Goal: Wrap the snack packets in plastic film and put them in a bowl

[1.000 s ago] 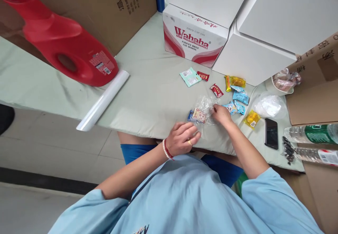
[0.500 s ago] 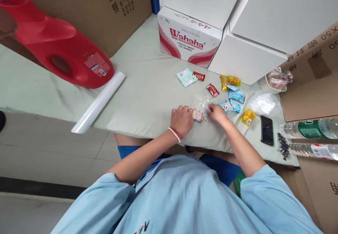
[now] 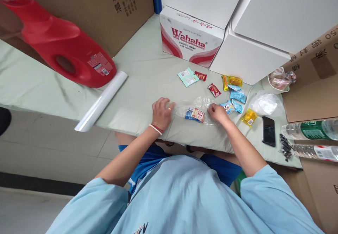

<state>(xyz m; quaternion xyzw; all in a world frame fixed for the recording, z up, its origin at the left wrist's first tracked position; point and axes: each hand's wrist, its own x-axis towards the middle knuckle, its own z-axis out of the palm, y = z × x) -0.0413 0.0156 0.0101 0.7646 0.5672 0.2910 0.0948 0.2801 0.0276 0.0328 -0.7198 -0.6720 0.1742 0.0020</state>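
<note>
The person in the light blue shirt has both hands over a bench (image 3: 142, 100) covered in pale green cloth, with a thin sheet of clear, crinkled plastic film (image 3: 207, 102) lying between them near the front edge. The right hand (image 3: 218, 114) has its fingertips pinched together on the right side of the film. The left hand (image 3: 161, 114), wearing a red and white bracelet (image 3: 155, 130) at the wrist, is loosely curled at the film's left end, thumb towards it; whether its fingers grip the plastic cannot be told. On the film, between the hands, sits a small cream packet with red print (image 3: 198, 114), overlapping a shiny dark blue packet (image 3: 189, 115) on its left. Just beyond the right hand lie several small light blue packets (image 3: 237, 96), with two bright yellow wrapped packets (image 3: 235, 81) behind them and another yellow packet (image 3: 249, 117) nearer the front. Farther back, a small red packet (image 3: 214, 90) lies apart from a flat mint-green packet (image 3: 188, 77), which is just beside a second red packet (image 3: 200, 75). A black phone (image 3: 268, 131) lies to the right, near two clear plastic bottles (image 3: 314, 130) on their sides. Well to the left, a glossy white roll (image 3: 101, 102) lies beside a large red plastic jug (image 3: 68, 51).
</note>
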